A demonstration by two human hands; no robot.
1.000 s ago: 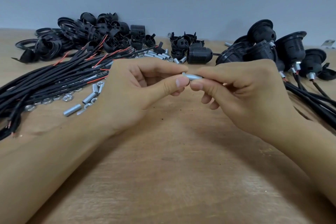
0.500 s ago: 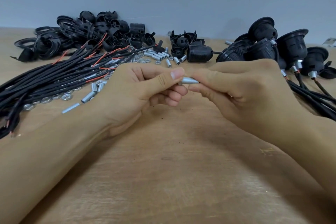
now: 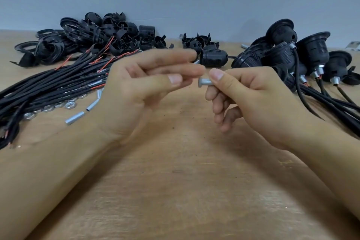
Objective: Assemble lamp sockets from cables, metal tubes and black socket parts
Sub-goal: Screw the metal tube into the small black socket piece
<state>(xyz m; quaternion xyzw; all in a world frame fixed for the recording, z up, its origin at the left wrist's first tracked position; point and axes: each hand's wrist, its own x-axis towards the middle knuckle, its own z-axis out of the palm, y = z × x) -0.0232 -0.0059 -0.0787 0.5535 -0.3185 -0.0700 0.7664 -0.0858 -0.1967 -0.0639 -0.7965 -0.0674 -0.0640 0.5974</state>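
Two hands over a wooden table (image 3: 175,191), head view only. Right hand (image 3: 253,99) pinches one metal tube (image 3: 205,82) between thumb and forefinger, other fingers curled beneath. Left hand (image 3: 140,91) holds nothing: fingers extended and loosely spread, blurred, fingertips just beside the tube's free end but apart from it.

Tube held roughly level above the table between the two hands; short, pale silver, with a wider flat collar or nut at the end facing the left hand. Whether that end piece is separate, cannot tell.

Counts: one bundle of black cables (image 3: 48,87) with red and bare tips, left, too many to count. Three loose tubes (image 3: 75,118) plainly visible by the left wrist, more farther back. Row of hex nuts (image 3: 69,105) under the cables, at least five. One heap of black socket parts (image 3: 93,39) far left, a smaller cluster (image 3: 198,42) centre back. Assembled sockets (image 3: 311,50) with cables, right, six or so.
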